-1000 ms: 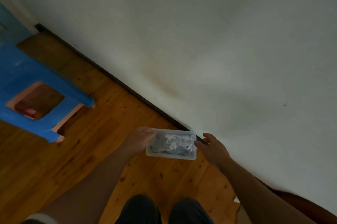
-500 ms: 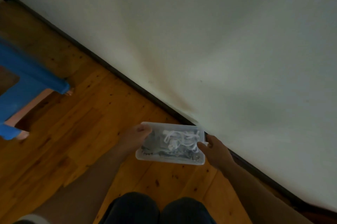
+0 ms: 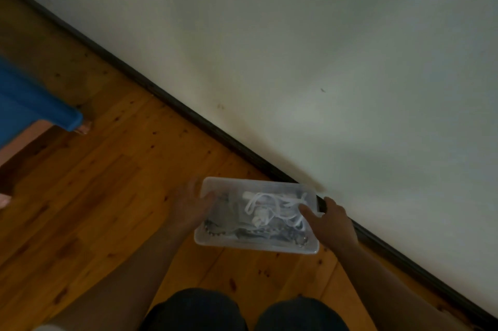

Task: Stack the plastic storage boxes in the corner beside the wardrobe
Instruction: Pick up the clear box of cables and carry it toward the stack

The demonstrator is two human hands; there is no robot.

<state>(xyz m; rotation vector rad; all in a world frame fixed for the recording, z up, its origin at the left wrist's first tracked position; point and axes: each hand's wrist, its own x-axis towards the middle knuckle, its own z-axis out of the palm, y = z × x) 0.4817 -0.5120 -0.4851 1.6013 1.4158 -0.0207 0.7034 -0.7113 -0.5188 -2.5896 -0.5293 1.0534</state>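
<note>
Carry step, by the look of it: one clear box [image 3: 256, 214] is held between both hands, lid on, w/ white cord [image 3: 258, 204] and darker odds and ends inside. The left hand [image 3: 188, 206] grips the box's left short end, thumb over the lid edge, though it's blurred, so finger detail is unclear. The right hand [image 3: 331, 223] grips the opposite end, thumb laid on the lid and fingers curled round the far corner. So both hands are closed on the box, neither is free. Directly under the grip is wooden floor [image 3: 107, 196]; can't tell whether the base touches it, but prob. it's lifted. Just beyond the right-hand fingers runs the dark skirting [image 3: 167, 99] at the foot of the wall [image 3: 323, 61]. Well off to the left-hand side is a blue stool [image 3: 32, 104], and on the near side of the grip are the person's knees [image 3: 194, 309]. No wardrobe, corner or other boxes in view, so stacking isn't done yet. Next move prob. calls for keeping the box level, since the contents are loose, then carrying it to the corner and setting it down square on whatever's already there — releasing only once it sits flat.
</note>
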